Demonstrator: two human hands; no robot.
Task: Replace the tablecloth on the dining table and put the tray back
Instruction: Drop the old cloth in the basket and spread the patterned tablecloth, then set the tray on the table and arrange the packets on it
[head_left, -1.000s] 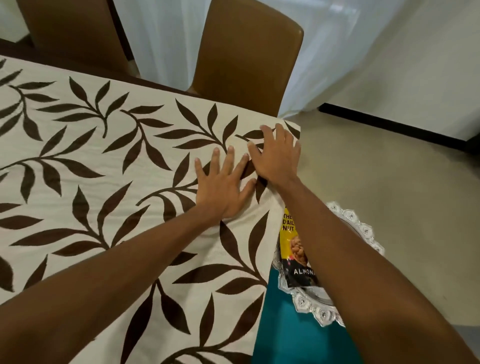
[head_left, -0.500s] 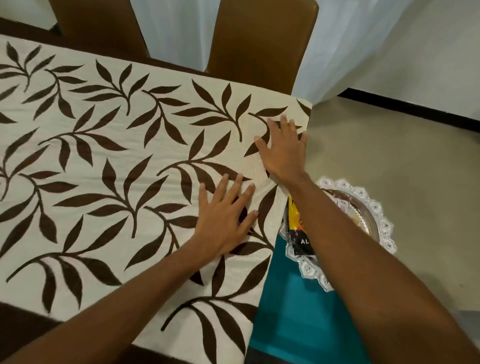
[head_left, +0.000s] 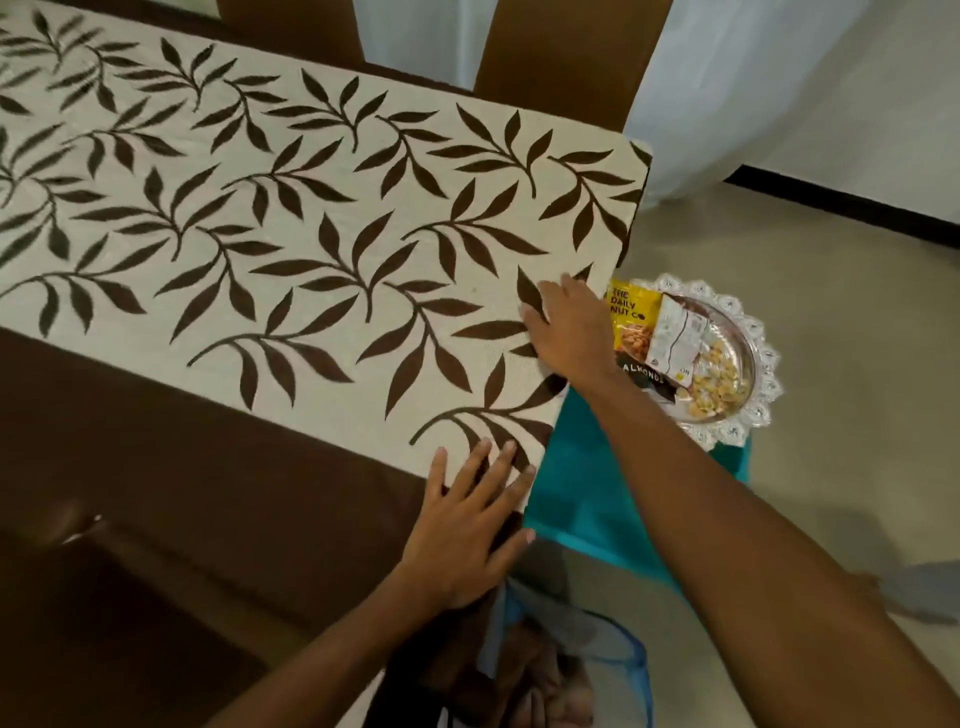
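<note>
On the dining table (head_left: 208, 467): tablecloth (head_left: 311, 234), cream with brown leaf print, lies flat.
- Long axis runs left to right across the view, tilted so the right end sits lower in the picture.
- Left part runs out of view. Right short end lines up with the table end.
- Cloth covers the far part of the top; a dark bare strip of table shows along the near side.

Hands, 2 in view, both bare:
- Left hand (head_left: 467, 530): fingers straight and spread, flat down at the near right corner of the cloth. Fingertips lie on the cloth, palm on bare table. Grips nothing.
- Right hand (head_left: 566, 327): fingers extended and close together, pointing left, pressed flat on the cloth at its right end. Grips nothing.

Tray (head_left: 768, 358): silver, scalloped rim, off the table, just beside its right end and lower. It rests on a teal surface (head_left: 582, 499). The right forearm crosses in front of its near edge.
- Contents: 1 yellow almond packet (head_left: 631, 322), lying tilted, plus pale nuts under a clear wrapper.

Surroundings: brown chair (head_left: 566, 57) at the far side, white curtain (head_left: 727, 78) behind it, beige floor (head_left: 857, 312). Blue-rimmed item at bottom edge, too blurred to identify.
</note>
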